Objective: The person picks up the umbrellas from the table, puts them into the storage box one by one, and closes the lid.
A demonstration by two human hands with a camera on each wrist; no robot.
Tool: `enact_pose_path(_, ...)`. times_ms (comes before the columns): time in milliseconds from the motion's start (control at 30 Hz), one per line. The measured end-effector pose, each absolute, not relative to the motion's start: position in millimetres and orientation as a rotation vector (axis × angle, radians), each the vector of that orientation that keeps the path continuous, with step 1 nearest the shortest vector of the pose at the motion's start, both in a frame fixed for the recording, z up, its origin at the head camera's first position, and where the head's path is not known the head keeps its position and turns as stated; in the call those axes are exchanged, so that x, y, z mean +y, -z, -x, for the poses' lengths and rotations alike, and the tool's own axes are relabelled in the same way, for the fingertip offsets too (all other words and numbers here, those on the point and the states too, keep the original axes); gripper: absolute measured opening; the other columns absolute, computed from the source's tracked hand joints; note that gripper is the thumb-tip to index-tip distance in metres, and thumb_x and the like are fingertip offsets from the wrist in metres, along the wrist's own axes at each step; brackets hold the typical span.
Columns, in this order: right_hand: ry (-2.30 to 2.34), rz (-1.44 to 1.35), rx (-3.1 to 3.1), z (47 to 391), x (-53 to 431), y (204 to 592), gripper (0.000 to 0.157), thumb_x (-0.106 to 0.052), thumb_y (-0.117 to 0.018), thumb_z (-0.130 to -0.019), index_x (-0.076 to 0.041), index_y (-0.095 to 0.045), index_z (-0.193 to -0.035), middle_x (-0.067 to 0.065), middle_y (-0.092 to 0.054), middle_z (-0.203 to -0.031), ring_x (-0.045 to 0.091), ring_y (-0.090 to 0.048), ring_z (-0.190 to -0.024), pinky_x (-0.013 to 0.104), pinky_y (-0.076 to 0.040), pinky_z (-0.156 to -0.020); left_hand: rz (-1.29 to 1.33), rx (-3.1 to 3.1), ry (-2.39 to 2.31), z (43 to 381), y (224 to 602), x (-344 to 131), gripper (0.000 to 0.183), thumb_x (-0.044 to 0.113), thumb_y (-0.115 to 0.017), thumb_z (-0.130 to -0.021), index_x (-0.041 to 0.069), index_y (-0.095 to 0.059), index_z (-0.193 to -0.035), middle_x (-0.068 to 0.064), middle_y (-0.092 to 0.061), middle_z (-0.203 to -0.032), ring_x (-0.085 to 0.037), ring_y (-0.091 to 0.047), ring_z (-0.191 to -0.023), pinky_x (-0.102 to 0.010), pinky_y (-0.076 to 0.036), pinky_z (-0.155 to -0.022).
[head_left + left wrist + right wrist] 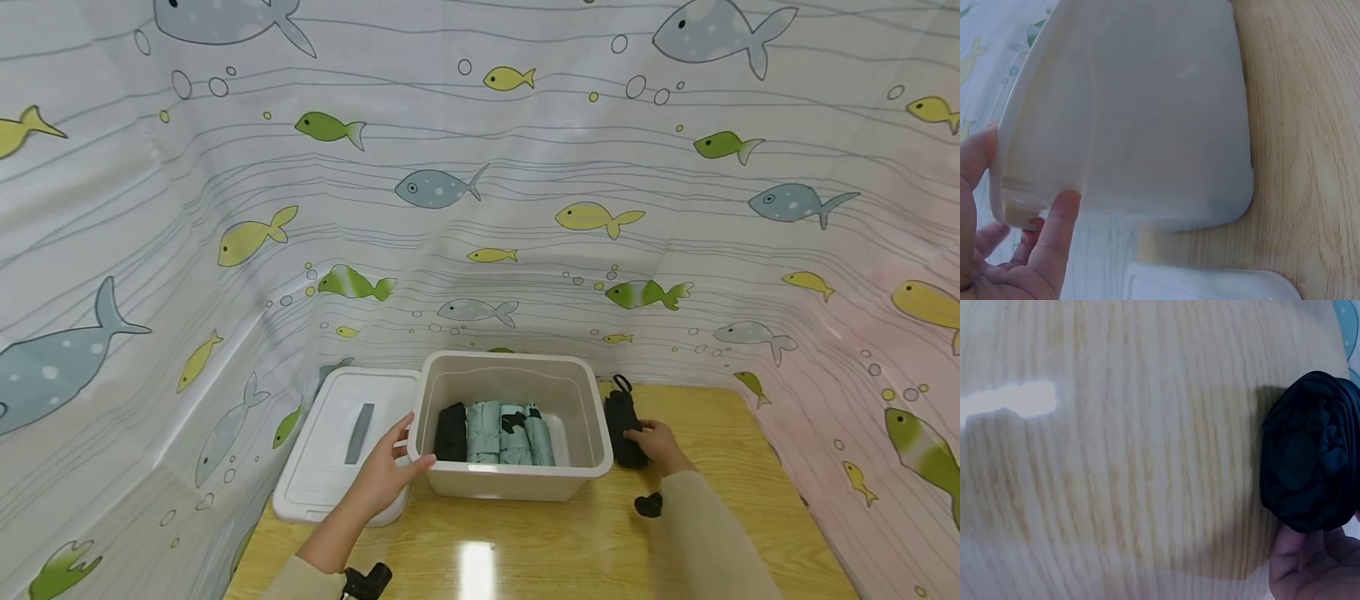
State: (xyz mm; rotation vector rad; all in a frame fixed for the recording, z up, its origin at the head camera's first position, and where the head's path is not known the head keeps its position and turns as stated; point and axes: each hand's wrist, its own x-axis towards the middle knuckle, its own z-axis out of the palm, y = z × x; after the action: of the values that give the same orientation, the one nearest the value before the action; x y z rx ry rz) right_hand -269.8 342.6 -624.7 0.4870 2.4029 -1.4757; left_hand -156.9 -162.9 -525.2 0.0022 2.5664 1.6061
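Note:
A cream plastic storage box (517, 483) stands on the wooden table, its top uncovered. Inside, side by side toward the left, are a black folded umbrella (452, 433) and several pale green folded umbrellas (483, 429), some with black patches. My left hand (393, 467) grips the box's left side near the front corner, thumb over the rim; the left wrist view shows the fingers against the outer wall (1160, 125). To the right of the box, my right hand (660, 446) holds another black folded umbrella (621, 425) with a strap loop at its far end. Its round end faces the right wrist camera.
Left of the box lies a white lid (315, 450) with a grey handle (360, 433), partly behind my left hand. A fish-print curtain (480, 283) hangs around the back and both sides of the table (540, 550).

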Motion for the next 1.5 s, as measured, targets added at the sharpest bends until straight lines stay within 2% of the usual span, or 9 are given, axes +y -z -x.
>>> enact_pose_path(267, 1.460, -0.479, 2.388, 262, 347, 623, 0.066, -0.022, -0.059, -0.098, 0.014, -0.032, -0.147, 0.042, -0.035, -0.143, 0.054, -0.044, -0.128, 0.057, -0.044, -0.102, -0.008, 2.565, -1.604, 158, 526, -164, 0.090, 0.043, -0.078, -0.086, 0.018, -0.030, -0.158, -0.022, -0.044, -0.146, -0.043, -0.051, -0.128, -0.051, -0.052, -0.093)
enact_pose_path(400, 1.454, -0.476, 2.326, 264, 350, 622, 0.072, -0.028, -0.057, -0.099, 0.014, -0.027, -0.149, 0.041, -0.033, -0.145, 0.053, -0.041, -0.131, 0.059, -0.040, -0.105, 0.010, 2.563, -1.595, 158, 524, -163, 0.091, 0.045, -0.079, -0.085, 0.019, -0.030, -0.158, -0.021, -0.044, -0.147, -0.042, -0.050, -0.128, -0.053, -0.051, -0.094)
enact_pose_path(567, 1.426, -0.471, 2.295, 267, 347, 616, 0.081, -0.039, -0.057, -0.099, 0.016, -0.024, -0.149, 0.040, -0.035, -0.144, 0.051, -0.045, -0.127, 0.058, -0.043, -0.103, 0.018, 2.572, -1.584, 158, 525, -163, 0.092, 0.046, -0.079, -0.085, 0.019, -0.030, -0.158, -0.022, -0.044, -0.147, -0.043, -0.050, -0.128, -0.053, -0.051, -0.094)
enact_pose_path(800, 1.424, -0.549, 2.357, 271, 340, 622, 0.083, -0.030, -0.065, -0.094, 0.023, -0.027, -0.144, 0.042, -0.036, -0.140, 0.051, -0.046, -0.124, 0.055, -0.045, -0.101, 0.028, 2.556, -1.608, 159, 525, -163, 0.093, 0.047, -0.080, -0.083, 0.022, -0.031, -0.158, -0.020, -0.043, -0.148, -0.042, -0.050, -0.129, -0.055, -0.049, -0.096)
enact_pose_path(933, 1.405, -0.573, 2.394, 272, 340, 626, 0.083, -0.030, -0.069, -0.090, 0.023, -0.032, -0.142, 0.043, -0.038, -0.138, 0.052, -0.049, -0.121, 0.055, -0.047, -0.098, 0.025, 2.565, -1.599, 159, 525, -163, 0.093, 0.048, -0.079, -0.083, 0.021, -0.031, -0.158, -0.020, -0.044, -0.148, -0.042, -0.050, -0.128, -0.054, -0.050, -0.095)
enact_pose_path(1067, 1.399, -0.567, 2.415, 273, 342, 628, 0.083, -0.030, -0.070, -0.089, 0.024, -0.033, -0.141, 0.043, -0.038, -0.139, 0.053, -0.047, -0.123, 0.056, -0.045, -0.101, 0.021, 2.574, -1.587, 159, 525, -163, 0.093, 0.048, -0.079, -0.084, 0.020, -0.030, -0.159, -0.020, -0.044, -0.147, -0.042, -0.051, -0.128, -0.053, -0.051, -0.095)
enact_pose_path(1300, 1.455, -0.595, 2.338, 263, 346, 623, 0.084, -0.031, -0.066, -0.092, 0.023, -0.027, -0.144, 0.043, -0.034, -0.143, 0.053, -0.042, -0.130, 0.058, -0.040, -0.106, 0.009, 2.564, -1.596, 157, 524, -163, 0.092, 0.044, -0.079, -0.086, 0.018, -0.030, -0.158, -0.022, -0.044, -0.146, -0.043, -0.051, -0.128, -0.053, -0.051, -0.094)
enact_pose_path(1500, 1.550, -0.586, 2.236, 251, 348, 613, 0.082, -0.028, -0.064, -0.096, 0.020, -0.022, -0.148, 0.042, -0.032, -0.146, 0.051, -0.041, -0.132, 0.054, -0.045, -0.103, 0.033, 2.548, -1.605, 158, 524, -163, 0.093, 0.045, -0.079, -0.085, 0.021, -0.030, -0.159, -0.022, -0.042, -0.148, -0.044, -0.048, -0.130, -0.057, -0.048, -0.097)
